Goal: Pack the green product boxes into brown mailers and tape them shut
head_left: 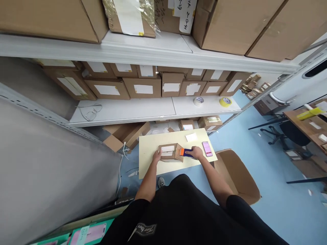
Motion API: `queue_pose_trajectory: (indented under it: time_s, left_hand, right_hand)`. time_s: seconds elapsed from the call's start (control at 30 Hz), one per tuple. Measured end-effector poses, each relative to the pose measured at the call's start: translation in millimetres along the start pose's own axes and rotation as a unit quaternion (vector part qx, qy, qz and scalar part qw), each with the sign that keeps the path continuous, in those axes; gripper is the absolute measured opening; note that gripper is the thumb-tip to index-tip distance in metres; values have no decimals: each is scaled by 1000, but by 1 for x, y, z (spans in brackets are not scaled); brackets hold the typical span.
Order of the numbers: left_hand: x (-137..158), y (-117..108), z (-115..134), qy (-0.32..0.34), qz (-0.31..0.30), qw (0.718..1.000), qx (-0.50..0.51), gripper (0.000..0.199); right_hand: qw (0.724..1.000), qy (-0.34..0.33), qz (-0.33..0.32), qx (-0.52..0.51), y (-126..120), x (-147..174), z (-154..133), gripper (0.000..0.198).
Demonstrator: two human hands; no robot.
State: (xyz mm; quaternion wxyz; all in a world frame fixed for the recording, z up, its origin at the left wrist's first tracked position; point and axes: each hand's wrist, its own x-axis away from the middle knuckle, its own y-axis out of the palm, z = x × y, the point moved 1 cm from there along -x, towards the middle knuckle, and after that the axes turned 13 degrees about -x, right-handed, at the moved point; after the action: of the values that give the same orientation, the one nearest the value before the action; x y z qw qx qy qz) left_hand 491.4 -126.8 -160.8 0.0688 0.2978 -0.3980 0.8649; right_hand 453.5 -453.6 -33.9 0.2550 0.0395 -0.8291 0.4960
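Observation:
A small cardboard box (167,157) with white labels on top lies on the pale yellow board (148,166). My left hand (157,156) grips the box at its left end, thumb near the top edge. My right hand (196,152) is closed around the dark blue handle of a scraper-like tool (188,152). The tool's broad orange head meets the right end of the box, where a flap slants outward. Whether a blade shows there is too small to tell. To the right of my right hand lies a phone (207,149) with a lit pinkish screen, and a white card (191,137) lies behind.
Above the board, a white shelf (133,108) holds glasses (90,112), a white tape roll (198,101), a yellow tape roll (225,101) and several labelled boxes (143,87). An open carton (237,173) stands on the floor at right; another open carton (127,134) is at left.

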Motion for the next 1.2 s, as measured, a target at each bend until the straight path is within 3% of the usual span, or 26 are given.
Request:
queue_pose_trajectory:
  time_s: [0.1,0.17,0.33,0.43,0.53,0.67,0.83,1.03,1.1,1.2]
  left_hand:
    - [0,-27,-8,-19,47,999,11,45]
    - [6,-39,-7,4,70,997,31,48]
    - [23,-54,3,97,24,991,92,64]
    - [24,-59,4,55,29,996,57,62]
    - [22,-51,6,32,38,999,24,59]
    - [31,-15,15,27,56,998,32,60]
    - [45,27,31,41,55,997,34,57]
    - [42,31,38,51,71,996,1,55]
    - [43,30,39,47,71,996,-5,56]
    - [45,26,40,52,65,996,-21,58]
  right_hand:
    - [1000,-22,11,-13,8,0,-46,56]
    - [999,-35,12,-5,10,2,-71,56]
    - [997,-73,-2,34,22,7,-133,60]
    - [994,-93,-6,50,29,10,-164,61]
    - [994,-91,-11,60,26,10,-177,60]
    - [994,-80,-25,70,10,4,-157,63]
    - [995,-70,-39,63,-17,4,-85,60]
    - [998,11,2,54,-52,24,14,52]
    - [998,33,6,53,-48,24,26,52]
    - [998,47,6,46,-15,12,14,51]
